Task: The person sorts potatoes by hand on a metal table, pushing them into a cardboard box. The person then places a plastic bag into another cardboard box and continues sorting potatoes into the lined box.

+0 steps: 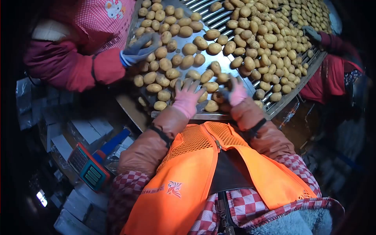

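Observation:
My left hand (188, 97), in a pink glove with grey fingers, lies over potatoes (165, 64) at the near edge of a metal tray (229, 64). Its fingers are spread and it grips nothing. My right hand (237, 93), gloved the same way, is beside a few potatoes at the tray's right side. Its thumb and fingers stand apart, slightly blurred, with a potato (211, 87) between my two hands. Some of the potatoes close to my palms are partly hidden.
A co-worker's gloved hand (140, 50) reaches over the tray from the left. Another person's gloved hand (312, 33) touches the potato pile (270, 39) on the metal rollers (213, 16). A red-framed scale display (89, 166) and stacked white boxes (78, 203) stand lower left.

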A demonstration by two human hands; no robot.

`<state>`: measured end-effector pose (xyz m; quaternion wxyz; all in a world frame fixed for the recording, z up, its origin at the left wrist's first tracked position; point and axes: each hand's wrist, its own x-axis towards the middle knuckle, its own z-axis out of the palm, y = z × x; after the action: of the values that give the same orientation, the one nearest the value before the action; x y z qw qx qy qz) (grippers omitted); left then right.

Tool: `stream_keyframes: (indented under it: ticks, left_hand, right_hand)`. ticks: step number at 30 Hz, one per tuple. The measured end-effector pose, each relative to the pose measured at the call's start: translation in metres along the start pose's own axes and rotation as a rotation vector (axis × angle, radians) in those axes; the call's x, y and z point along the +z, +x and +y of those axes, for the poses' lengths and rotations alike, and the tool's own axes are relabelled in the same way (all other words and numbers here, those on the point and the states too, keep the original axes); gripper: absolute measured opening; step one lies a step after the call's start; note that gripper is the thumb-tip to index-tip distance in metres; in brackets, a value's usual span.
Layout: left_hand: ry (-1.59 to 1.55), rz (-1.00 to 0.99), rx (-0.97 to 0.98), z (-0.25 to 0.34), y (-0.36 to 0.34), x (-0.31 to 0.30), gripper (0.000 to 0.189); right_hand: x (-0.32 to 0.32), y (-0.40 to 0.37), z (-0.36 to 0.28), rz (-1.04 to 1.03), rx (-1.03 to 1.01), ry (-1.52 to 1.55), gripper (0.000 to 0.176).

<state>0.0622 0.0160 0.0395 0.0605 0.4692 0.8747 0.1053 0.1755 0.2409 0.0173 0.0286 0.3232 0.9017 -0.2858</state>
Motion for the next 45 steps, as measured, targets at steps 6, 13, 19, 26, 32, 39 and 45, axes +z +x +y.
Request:
stream_keyframes:
  ticks: [6, 13, 19, 26, 32, 39, 45]
  left_hand:
    - [-0.047, 0.1, -0.156, -0.05, -0.018, -0.003, 0.043]
    - [0.122, 0.192, -0.596, -0.094, -0.032, -0.029, 0.041]
    - [-0.199, 0.202, -0.245, -0.086, 0.067, -0.045, 0.049]
    - [0.011, 0.063, -0.251, -0.088, 0.114, -0.026, 0.056]
    - [0.104, 0.029, -0.387, -0.112, -0.009, -0.019, 0.052]
    - [0.008, 0.14, -0.373, -0.038, -0.004, -0.023, 0.046]
    - [-0.028, 0.02, -0.251, -0.054, 0.019, -0.002, 0.066]
  right_hand:
    - [0.004, 0.034, -0.069, -0.248, -0.341, 0.438, 0.061]
    - [-0.059, 0.137, -0.059, 0.485, -0.295, -0.169, 0.055]
    - [-0.049, 0.099, -0.12, -0.059, -0.225, -0.385, 0.059]
    - [0.004, 0.047, -0.098, -0.148, -0.622, 0.099, 0.05]
    - [-0.078, 0.062, -0.023, -0.089, -0.036, 0.218, 0.05]
    - [0.0, 0.037, -0.05, -0.315, 0.178, -0.241, 0.086]
    - [-0.022, 0.076, -0.093, -0.541, -0.398, 0.044, 0.073]
